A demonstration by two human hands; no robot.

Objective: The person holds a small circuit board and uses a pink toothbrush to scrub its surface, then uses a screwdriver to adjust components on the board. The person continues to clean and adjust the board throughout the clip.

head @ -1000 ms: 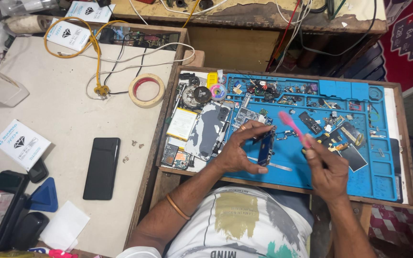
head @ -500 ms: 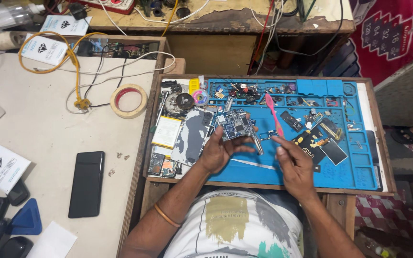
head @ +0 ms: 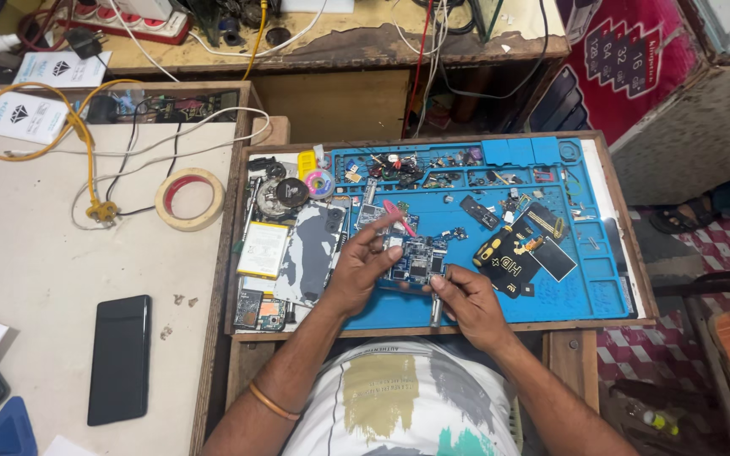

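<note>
Hands meet over the middle of a blue work mat (head: 466, 308) set in a wooden tray. The left hand (head: 363, 272) grips one small blue circuit board (head: 416, 258) between thumb and fingers, holding it just above the mat, with a pink tool (head: 400, 217) poking out behind its fingertips. The right hand (head: 465, 300) is closed around one slim metal tool (head: 435, 311), whose upper end touches the board's lower edge. One orange bangle (head: 273, 401) circles the left forearm.

On the mat's left part lie one yellowish flat battery (head: 262, 250), one grey phone back cover (head: 310, 253) and one round black part (head: 291, 192). To the right of the board lies one black card with yellow marks (head: 509, 257), beside a second black rectangle (head: 555, 257). Many tiny parts fill the mat's top compartments; too small to count.

On the pale tabletop (head: 35, 253) to the left lie one black phone (head: 119, 358) face down, one roll of tape (head: 188, 198), one yellow cable (head: 86, 143), and two white paper packets with a black diamond emblem at the far edge (head: 19, 114) (head: 61, 67). One red rectangular sign (head: 627, 59) leans at top right.
</note>
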